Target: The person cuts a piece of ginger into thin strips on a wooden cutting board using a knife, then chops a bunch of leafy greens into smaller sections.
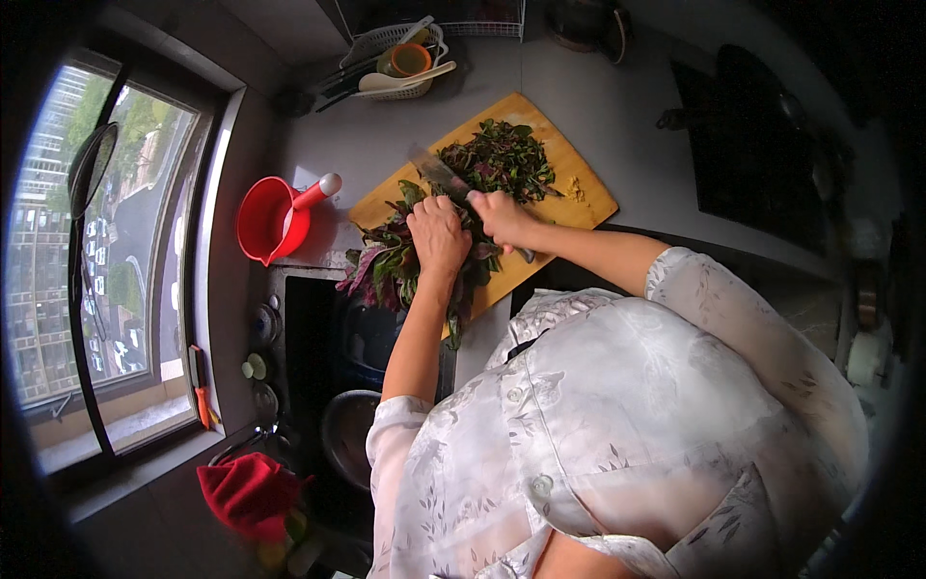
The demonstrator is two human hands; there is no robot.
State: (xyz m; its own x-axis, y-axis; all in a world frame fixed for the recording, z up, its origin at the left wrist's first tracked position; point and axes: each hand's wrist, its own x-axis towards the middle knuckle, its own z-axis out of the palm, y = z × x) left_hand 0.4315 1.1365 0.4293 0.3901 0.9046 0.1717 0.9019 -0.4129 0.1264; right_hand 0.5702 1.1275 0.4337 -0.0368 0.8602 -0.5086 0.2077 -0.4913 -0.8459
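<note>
My right hand (504,221) grips the handle of a kitchen knife (443,174), whose broad blade points up and left across the leaves. Under my left hand (440,235) is a bunch of uncut purple-green leafy greens (383,269), pressed against a wooden cutting board (579,155). Some of those leaves hang past the board's lower left edge. Beyond the blade sits a pile of chopped greens (506,155). A small heap of minced yellowish bits (575,189) lies near the board's right corner. The blade's cutting edge is partly hidden among the leaves.
Left of the board stands a red plastic dipper (271,221). A white basket (394,93) with utensils is at the back. The sink (307,347) below the board's left side holds a pan (354,434). A red cloth (249,496) hangs lower left; a dark cooktop (752,159) is at right.
</note>
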